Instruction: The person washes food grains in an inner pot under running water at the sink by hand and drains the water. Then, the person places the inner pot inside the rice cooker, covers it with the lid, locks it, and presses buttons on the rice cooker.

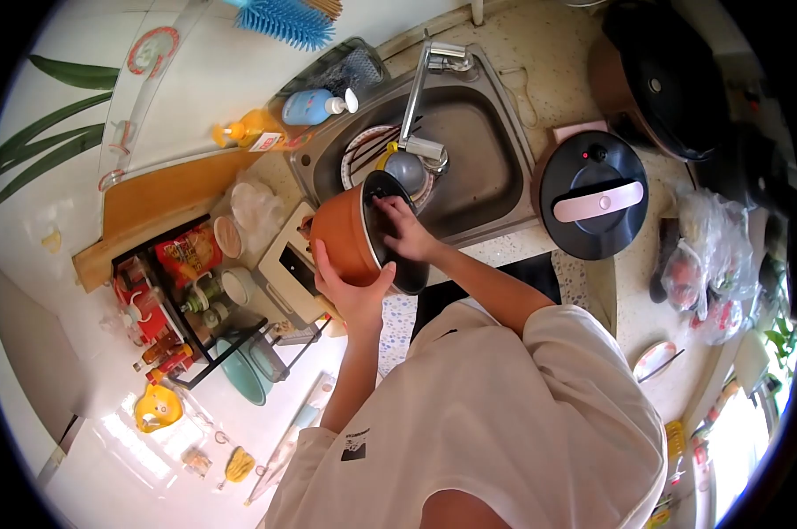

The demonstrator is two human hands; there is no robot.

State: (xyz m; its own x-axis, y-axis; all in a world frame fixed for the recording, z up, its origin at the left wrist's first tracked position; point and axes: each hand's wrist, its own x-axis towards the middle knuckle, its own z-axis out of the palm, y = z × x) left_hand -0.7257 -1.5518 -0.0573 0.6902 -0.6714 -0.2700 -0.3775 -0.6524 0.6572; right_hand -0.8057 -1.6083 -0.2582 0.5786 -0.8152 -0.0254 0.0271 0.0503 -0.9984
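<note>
An orange-brown cooker inner pot point(338, 227) with a dark inside is tilted on its side, its mouth facing right toward the sink. My left hand point(352, 286) supports it from the near side, thumb and fingers spread around the outer wall. My right hand point(404, 231) reaches into the mouth, fingers apart and bent against the dark inside; its lower part is hard to make out. Just beyond the pot is the steel sink point(495, 167), with a grey bowl point(405, 169), a plate and chopsticks point(372, 150) under the faucet point(416, 93).
A black pressure cooker point(592, 220) with a pink handle stands right of the sink. A blue pump bottle point(308, 108) and a yellow one point(248, 130) stand at the sink's left. A rack point(196, 335) of jars and packets is at left. Plastic bags point(707, 256) lie far right.
</note>
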